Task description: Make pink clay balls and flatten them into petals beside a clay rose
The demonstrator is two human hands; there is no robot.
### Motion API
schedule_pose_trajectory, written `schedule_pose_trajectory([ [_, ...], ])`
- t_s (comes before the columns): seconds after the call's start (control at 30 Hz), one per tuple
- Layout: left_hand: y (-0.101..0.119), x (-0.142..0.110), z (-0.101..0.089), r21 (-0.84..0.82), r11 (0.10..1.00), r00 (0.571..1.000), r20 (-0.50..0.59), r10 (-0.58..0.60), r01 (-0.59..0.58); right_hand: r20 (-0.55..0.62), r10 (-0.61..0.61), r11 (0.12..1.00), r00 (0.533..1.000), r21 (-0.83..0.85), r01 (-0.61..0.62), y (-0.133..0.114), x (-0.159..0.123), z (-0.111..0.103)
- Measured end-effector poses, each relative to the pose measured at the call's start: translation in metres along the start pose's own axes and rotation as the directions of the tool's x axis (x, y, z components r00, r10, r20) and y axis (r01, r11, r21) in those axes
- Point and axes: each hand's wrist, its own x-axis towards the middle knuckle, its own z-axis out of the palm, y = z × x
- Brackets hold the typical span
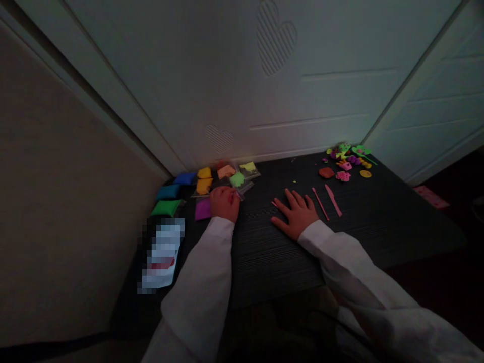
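Black tabletop lies open at six o'clock between white sleeves; packets block ten, pink tools three, a pale panel twelve.

Left grip curled; right grip (palm down), fingers spread.

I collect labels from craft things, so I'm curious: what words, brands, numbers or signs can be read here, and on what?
No text can be read.
Pale packet-like item, lower left: pixelated, so any print is lost.
Colored packets: too dark and small to make out any lettering.
White panel: only raised heart shapes, no words visible.
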Motion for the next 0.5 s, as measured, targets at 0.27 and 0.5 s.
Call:
schedule_pose_trajectory([
  [0.27,-0.002,-0.001,0.001,-0.005,1.0,1.0,-0.005,-0.005,0.005,-0.008,0.011,0.999,1.0,0.046,-0.01,-0.005,0.001,0.002],
  [0.5,-0.002,0.0,0.001,-0.013,1.0,1.0,-0.006,-0.003,0.003,-0.051,0.03,0.993,0.998,0.116,-0.024,0.015,0.01,0.003],
])
